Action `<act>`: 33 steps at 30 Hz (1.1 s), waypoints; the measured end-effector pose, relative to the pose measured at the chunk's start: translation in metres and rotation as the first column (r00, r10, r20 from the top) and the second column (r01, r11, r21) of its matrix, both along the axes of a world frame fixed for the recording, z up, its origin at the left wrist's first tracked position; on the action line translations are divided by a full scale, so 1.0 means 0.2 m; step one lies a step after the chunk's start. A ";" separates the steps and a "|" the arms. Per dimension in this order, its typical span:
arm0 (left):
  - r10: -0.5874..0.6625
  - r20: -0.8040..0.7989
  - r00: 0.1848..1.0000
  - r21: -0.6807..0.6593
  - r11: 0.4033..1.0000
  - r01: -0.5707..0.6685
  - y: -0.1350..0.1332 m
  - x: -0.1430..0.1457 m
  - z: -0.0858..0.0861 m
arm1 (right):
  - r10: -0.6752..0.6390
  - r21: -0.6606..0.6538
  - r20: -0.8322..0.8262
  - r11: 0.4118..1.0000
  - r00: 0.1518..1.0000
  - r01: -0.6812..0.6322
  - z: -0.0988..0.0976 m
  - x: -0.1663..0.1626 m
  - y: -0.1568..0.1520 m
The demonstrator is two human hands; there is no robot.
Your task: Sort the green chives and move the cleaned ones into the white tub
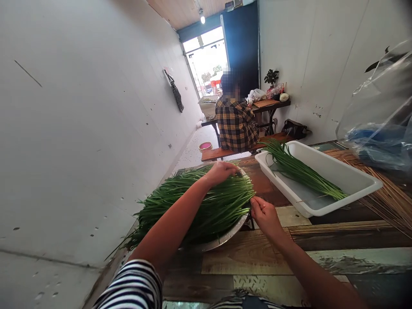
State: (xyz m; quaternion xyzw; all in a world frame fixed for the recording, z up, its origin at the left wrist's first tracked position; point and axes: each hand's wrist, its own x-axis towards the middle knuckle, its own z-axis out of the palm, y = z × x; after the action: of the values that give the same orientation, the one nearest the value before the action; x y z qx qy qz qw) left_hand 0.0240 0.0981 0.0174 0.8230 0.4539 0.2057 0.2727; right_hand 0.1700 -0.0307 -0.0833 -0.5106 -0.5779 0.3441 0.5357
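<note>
A large heap of garlic chives fills a round metal tray, with the pale stem ends pointing right. My left hand reaches over the far side of the heap, its fingers closed near the stem ends. What lies between those fingertips is too small to make out. At the right rim, my right hand pinches the white end of a garlic chive stem. Right of it stands a white plastic tub with a smaller bunch of garlic chives lying slantwise, leaves over the far left rim.
Many thin wooden skewers lie beyond the tub on the plank-patterned table. A clear plastic bag stands at the far right. A white wall runs along the left. Ahead, a person in a plaid shirt sits on a bench.
</note>
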 end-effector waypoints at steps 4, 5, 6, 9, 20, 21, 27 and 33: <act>0.040 -0.001 0.999 0.035 0.999 -0.040 0.01 0.00 -0.01 | 0.003 -0.005 -0.003 1.000 1.000 -0.003 -0.01 0.00 0.00; 0.045 -0.002 0.999 0.036 0.998 -0.045 0.01 0.00 -0.01 | 0.005 -0.006 -0.005 1.000 1.000 -0.005 -0.01 0.00 0.00; 0.046 -0.005 0.999 0.037 0.998 -0.045 0.01 0.00 -0.01 | 0.007 -0.008 -0.008 1.000 1.000 -0.007 -0.01 0.00 0.00; 0.029 -0.015 0.999 0.037 0.999 -0.028 0.01 0.00 -0.01 | 0.010 -0.017 -0.014 1.000 1.000 -0.010 -0.01 0.00 0.00; -0.002 0.028 1.000 0.005 1.000 0.002 0.01 -0.01 -0.01 | -0.002 -0.001 -0.002 1.000 1.000 0.002 0.01 0.00 -0.01; 0.003 0.031 1.000 0.005 1.000 -0.003 0.00 -0.01 -0.01 | 0.000 0.003 0.001 1.000 1.000 0.000 0.01 0.00 -0.01; 0.023 0.045 0.999 0.000 1.000 -0.023 0.00 -0.01 -0.02 | -0.011 -0.004 -0.005 1.000 1.000 0.010 0.00 0.00 0.00; 0.054 0.063 0.997 -0.031 0.998 -0.052 0.00 -0.01 -0.02 | 0.002 -0.013 -0.026 1.000 1.000 -0.003 -0.01 0.00 0.00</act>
State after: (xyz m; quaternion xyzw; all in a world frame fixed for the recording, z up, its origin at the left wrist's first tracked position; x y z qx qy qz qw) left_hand 0.0228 0.0979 0.0140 0.7997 0.4696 0.2323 0.2933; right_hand 0.1698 -0.0311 -0.0856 -0.5090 -0.5692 0.3552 0.5392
